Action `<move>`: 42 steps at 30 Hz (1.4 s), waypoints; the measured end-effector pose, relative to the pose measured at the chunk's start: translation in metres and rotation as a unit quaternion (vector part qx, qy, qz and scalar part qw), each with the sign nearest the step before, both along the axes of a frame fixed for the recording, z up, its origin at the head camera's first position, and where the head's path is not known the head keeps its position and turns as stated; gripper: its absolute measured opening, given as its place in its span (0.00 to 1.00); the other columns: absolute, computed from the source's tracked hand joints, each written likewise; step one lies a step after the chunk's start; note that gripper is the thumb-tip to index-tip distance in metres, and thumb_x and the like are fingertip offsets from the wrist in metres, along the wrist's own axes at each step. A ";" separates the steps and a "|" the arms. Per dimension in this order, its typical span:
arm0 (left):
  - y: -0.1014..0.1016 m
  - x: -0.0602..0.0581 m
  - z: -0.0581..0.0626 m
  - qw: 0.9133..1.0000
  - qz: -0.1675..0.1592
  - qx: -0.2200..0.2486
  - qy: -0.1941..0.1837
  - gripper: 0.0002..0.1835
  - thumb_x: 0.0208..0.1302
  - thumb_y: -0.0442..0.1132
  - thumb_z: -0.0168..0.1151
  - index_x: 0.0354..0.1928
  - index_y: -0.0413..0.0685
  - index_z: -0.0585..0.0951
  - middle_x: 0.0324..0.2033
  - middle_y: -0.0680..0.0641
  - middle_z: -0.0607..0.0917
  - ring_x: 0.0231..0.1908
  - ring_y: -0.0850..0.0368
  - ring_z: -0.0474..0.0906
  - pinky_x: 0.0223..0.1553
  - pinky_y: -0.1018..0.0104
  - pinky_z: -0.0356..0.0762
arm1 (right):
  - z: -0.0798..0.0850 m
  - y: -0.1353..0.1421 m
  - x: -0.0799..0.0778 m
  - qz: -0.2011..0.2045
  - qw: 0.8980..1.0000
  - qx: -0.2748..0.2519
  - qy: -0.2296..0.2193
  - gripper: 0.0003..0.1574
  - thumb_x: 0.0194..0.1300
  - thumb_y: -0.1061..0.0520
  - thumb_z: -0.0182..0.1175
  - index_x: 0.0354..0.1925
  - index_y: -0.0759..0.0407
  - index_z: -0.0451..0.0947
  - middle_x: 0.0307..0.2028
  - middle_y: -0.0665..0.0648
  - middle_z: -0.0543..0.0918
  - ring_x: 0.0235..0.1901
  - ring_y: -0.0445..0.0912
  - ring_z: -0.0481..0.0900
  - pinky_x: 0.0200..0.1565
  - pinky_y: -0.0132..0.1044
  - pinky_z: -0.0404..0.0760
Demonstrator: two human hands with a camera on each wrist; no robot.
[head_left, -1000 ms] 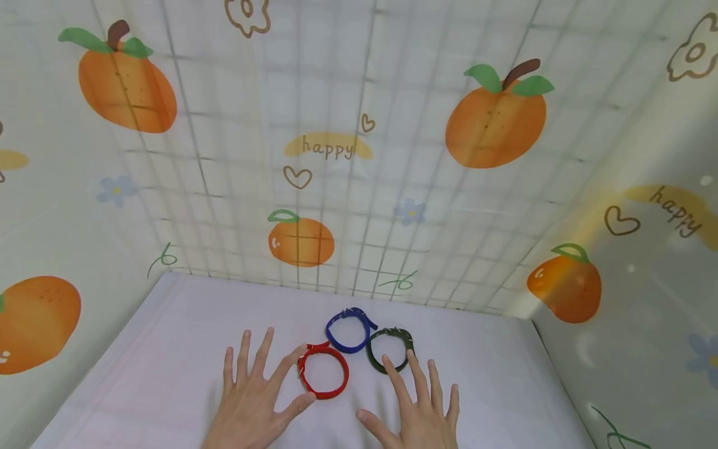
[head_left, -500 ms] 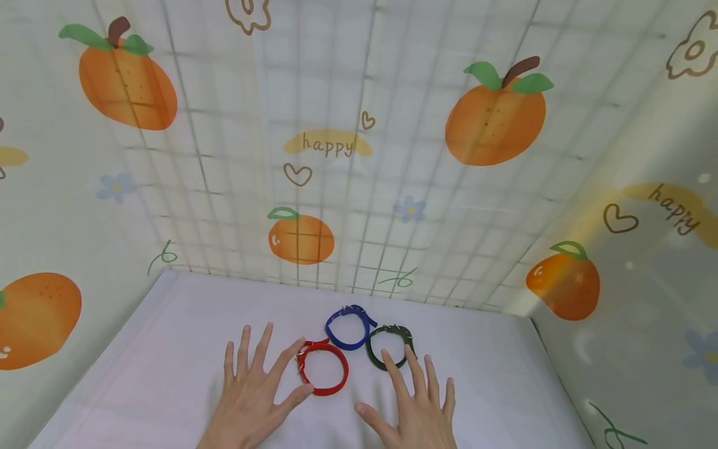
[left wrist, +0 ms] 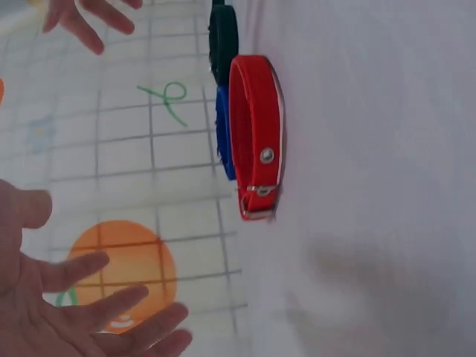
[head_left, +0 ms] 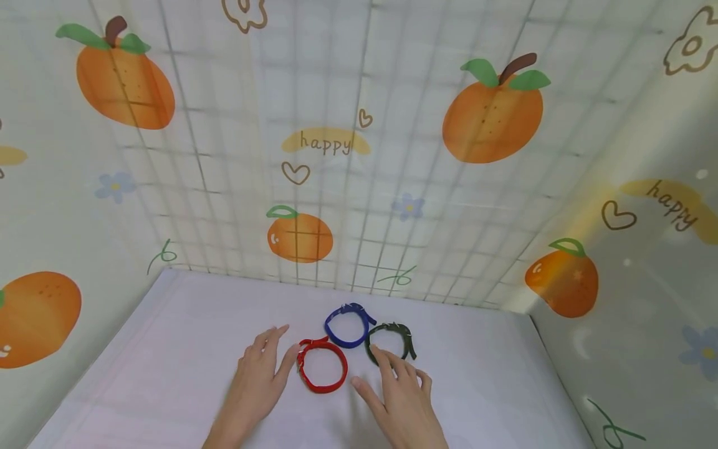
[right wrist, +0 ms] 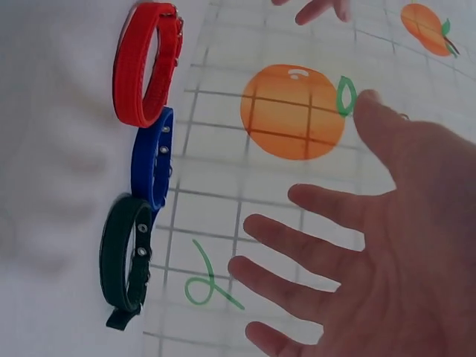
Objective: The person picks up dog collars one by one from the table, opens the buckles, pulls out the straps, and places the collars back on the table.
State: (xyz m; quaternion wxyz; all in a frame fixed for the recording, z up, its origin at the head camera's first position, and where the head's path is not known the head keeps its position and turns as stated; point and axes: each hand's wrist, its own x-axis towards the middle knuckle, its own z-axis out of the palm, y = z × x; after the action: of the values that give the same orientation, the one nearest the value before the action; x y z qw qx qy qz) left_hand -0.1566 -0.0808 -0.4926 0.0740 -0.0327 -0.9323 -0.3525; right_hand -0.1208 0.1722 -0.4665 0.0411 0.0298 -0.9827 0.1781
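A white sheet (head_left: pixel 235 112) stands up beyond the red collar (left wrist: pixel 264 111), printed with oranges (head_left: pixel 493 118), hearts, pale blue flowers and the word "happy" (head_left: pixel 327 142); a grid of dark lines (right wrist: pixel 239 199) shows through it. The white table (head_left: pixel 185 324) lies under the red collar and spreads out on all sides of it.

The right hand (head_left: pixel 406 396) hovers to the right of the red collar, its fingers and thumb apart and loosely bent. In the head view its index finger overlaps the green collar, but the right wrist view shows the hand clear of that strap. The left hand (head_left: pixel 260 374) hovers to the left of the red collar, its fingers and thumb also apart; the thumb looks just beside the red strap from above, while the left wrist view shows a gap.

The red collar itself is a fastened loop standing on the edge of its strap. The blue collar (right wrist: pixel 144 160) stands just beyond it, a little to the right; whether their straps touch is hard to tell. The green collar (right wrist: pixel 114 253) stands farther right of the red one, close against the blue. Smallest are the red collar's metal buckle (left wrist: pixel 260 192) and round eyelet (left wrist: pixel 267 155).
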 end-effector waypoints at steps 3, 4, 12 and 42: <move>0.002 -0.009 -0.004 0.998 0.013 0.049 -0.024 0.34 0.81 0.67 0.50 0.75 0.53 0.74 0.70 0.40 0.79 0.67 0.37 0.79 0.69 0.34 0.76 | -0.002 -0.005 -0.009 0.007 1.000 -0.002 -0.018 0.49 0.75 0.19 0.49 0.75 0.50 0.73 0.65 0.57 0.84 0.66 0.59 0.80 0.66 0.70 0.70; 0.003 -0.012 -0.005 0.998 0.013 0.057 -0.029 0.34 0.81 0.67 0.50 0.75 0.52 0.75 0.69 0.40 0.80 0.66 0.38 0.80 0.68 0.35 0.78 | -0.003 -0.006 -0.013 0.009 1.000 -0.005 -0.030 0.48 0.75 0.20 0.50 0.74 0.51 0.73 0.63 0.58 0.86 0.65 0.59 0.80 0.66 0.70 0.70; 0.010 -0.027 -0.020 0.998 0.020 0.047 -0.039 0.31 0.83 0.62 0.52 0.70 0.45 0.78 0.61 0.35 0.84 0.59 0.37 0.83 0.61 0.35 0.81 | -0.014 -0.016 -0.034 0.048 0.995 -0.025 -0.081 0.45 0.79 0.25 0.50 0.67 0.60 0.77 0.49 0.58 0.90 0.51 0.54 0.87 0.65 0.70 0.78; 0.026 -0.056 -0.051 0.991 -0.007 0.099 -0.087 0.30 0.80 0.54 0.59 0.64 0.31 0.79 0.50 0.32 0.91 0.53 0.34 0.87 0.55 0.38 0.85 | -0.058 -0.037 -0.080 0.027 0.995 -0.037 -0.083 0.24 0.77 0.48 0.66 0.51 0.70 0.78 0.30 0.58 0.78 0.27 0.47 0.75 0.33 0.40 0.80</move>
State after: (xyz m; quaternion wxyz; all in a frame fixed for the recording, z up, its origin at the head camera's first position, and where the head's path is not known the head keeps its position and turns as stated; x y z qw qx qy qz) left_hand -0.2123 -0.0545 -0.5433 -0.0072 -0.0008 -0.8955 -0.4450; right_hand -0.2005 0.1349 -0.5250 -0.0445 0.0399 -0.9743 0.2170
